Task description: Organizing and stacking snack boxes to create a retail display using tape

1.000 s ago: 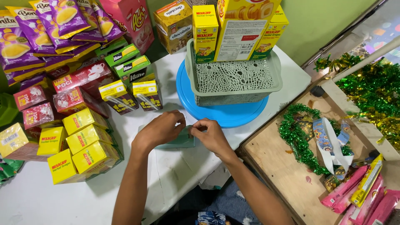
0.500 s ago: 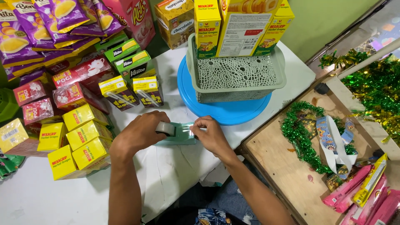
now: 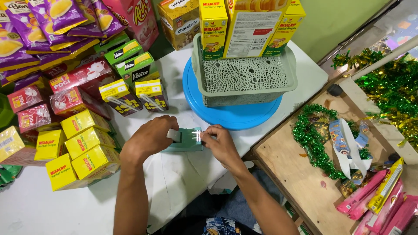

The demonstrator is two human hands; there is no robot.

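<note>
Near the front edge of the worktop (image 3: 65, 204), the left hand (image 3: 150, 139) grips the green dispenser (image 3: 185, 141) while the right hand (image 3: 222, 143) pinches its tape end, not yet cut.

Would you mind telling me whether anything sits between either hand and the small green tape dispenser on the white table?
Nothing visible does. The left hand grips the green tape dispenser directly, and the right hand pinches at its front end. The yellow boxes lie off to the side.

Bare white table (image 3: 183, 182) lies open near the hands, hemmed by yellow boxes (image 3: 82, 150) left and blue disc (image 3: 235, 115) ahead
</note>
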